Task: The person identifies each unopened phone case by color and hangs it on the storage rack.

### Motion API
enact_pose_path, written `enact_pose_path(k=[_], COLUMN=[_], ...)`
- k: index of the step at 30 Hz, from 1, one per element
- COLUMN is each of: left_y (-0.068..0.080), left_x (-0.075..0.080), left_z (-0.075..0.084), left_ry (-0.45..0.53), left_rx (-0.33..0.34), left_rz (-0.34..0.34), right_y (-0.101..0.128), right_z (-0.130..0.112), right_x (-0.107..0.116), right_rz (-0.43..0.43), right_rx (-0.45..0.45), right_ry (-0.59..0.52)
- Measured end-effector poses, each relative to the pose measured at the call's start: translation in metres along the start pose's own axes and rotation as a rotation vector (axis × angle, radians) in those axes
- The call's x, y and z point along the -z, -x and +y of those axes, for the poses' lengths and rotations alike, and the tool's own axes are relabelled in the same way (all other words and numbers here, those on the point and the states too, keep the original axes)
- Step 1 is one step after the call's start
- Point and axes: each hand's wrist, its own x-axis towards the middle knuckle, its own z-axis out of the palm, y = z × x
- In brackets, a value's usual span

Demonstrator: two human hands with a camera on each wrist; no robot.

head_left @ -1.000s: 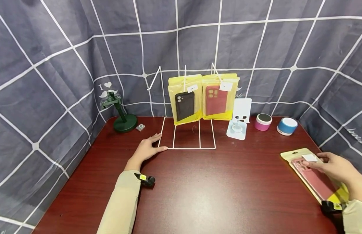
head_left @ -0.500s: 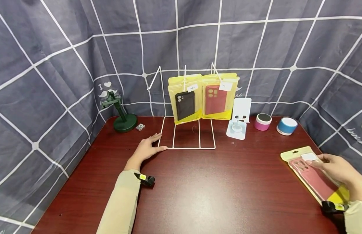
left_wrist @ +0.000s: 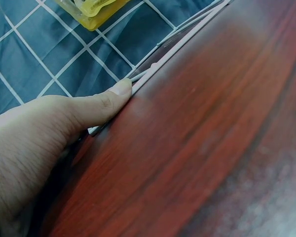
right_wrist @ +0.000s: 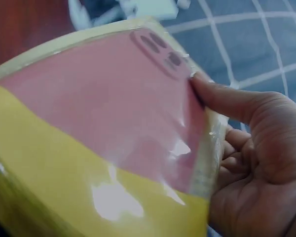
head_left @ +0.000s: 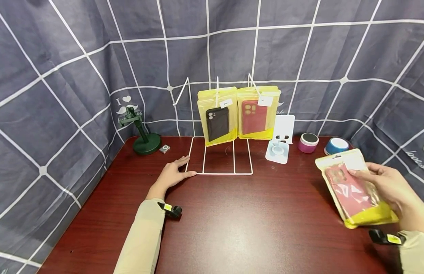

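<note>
My right hand (head_left: pixel 393 186) pinches the right edge of a pink phone case in a clear and yellow zip bag (head_left: pixel 350 192), thumb on the front, other fingers curled behind. The bag is raised and tilted above the right side of the table; in the right wrist view the pink phone case (right_wrist: pixel 103 94) shows its camera cutouts. At the left front corner of a white wire display rack (head_left: pixel 225 174), my left hand (head_left: pixel 171 174) rests with extended fingers along the side wire. Its thumb (left_wrist: pixel 108 103) touches the front wire.
On the rack hang a bagged black phone case (head_left: pixel 217 125) and a bagged pink one (head_left: pixel 254 117). A white phone stand (head_left: pixel 277 151), a magenta speaker (head_left: pixel 308 143) and a blue speaker (head_left: pixel 336 145) stand right. A green stand (head_left: pixel 146 143) and small square device (head_left: pixel 164 148) are left.
My right hand has lifted the bagged pink phone case up and leftward, tipping it more upright, so it now overlaps the blue speaker's lower edge. The left hand has stayed on the rack.
</note>
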Motion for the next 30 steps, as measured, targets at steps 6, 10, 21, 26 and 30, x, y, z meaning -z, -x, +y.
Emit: enact_pose_path(k=[6,10,21,26,30], left_y=[0.0,0.0,-0.001,-0.001,-0.001], left_x=[-0.002,-0.003,0.002,0.002,0.001], left_z=[-0.001,-0.001,-0.001,0.0,0.0], left_ry=[-0.005,-0.006,-0.015,-0.016,-0.006], left_rx=[0.005,0.005,0.0,-0.001,-0.004], left_rz=[-0.001,-0.004,0.006,0.003,0.003], right_y=[0.001,0.001,-0.01,-0.02,-0.026], right_z=[-0.049,-0.083,-0.178,-0.193,-0.195], right_x=[-0.042,-0.075,-0.158,-0.178,-0.185], right_rz=[-0.084,-0.071,-0.05,-0.019,-0.007], right_rx=[0.161,0.266,0.496,0.51,0.491], right_ry=[-0.239,-0.294,-0.474,-0.492,-0.504])
